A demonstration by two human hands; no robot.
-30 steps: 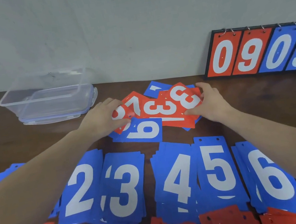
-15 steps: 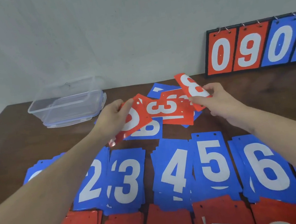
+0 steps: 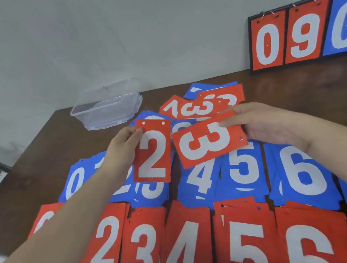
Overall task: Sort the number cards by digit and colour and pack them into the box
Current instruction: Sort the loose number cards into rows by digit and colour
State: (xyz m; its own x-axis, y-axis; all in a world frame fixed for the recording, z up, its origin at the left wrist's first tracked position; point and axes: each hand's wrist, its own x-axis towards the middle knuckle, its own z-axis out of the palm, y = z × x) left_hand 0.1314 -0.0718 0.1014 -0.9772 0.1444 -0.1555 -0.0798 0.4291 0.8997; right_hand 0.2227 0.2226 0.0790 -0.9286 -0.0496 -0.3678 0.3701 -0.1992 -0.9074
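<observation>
Hands raised over the sorted rows: left hand (image 3: 123, 148) pinches red 2 card (image 3: 152, 155), right hand (image 3: 264, 123) red 3 card (image 3: 209, 140).

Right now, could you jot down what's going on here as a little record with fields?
left hand: left hand holds red 2 card upright
right hand: right hand holds red 3 card turned sideways
unsorted heap: mixed cards beyond the hands
blue row: blue piles 0 to 6 showing
red row: red piles nearest the camera
box: clear box far left, no cards visible in it
backdrop: scoreboard against wall
</observation>
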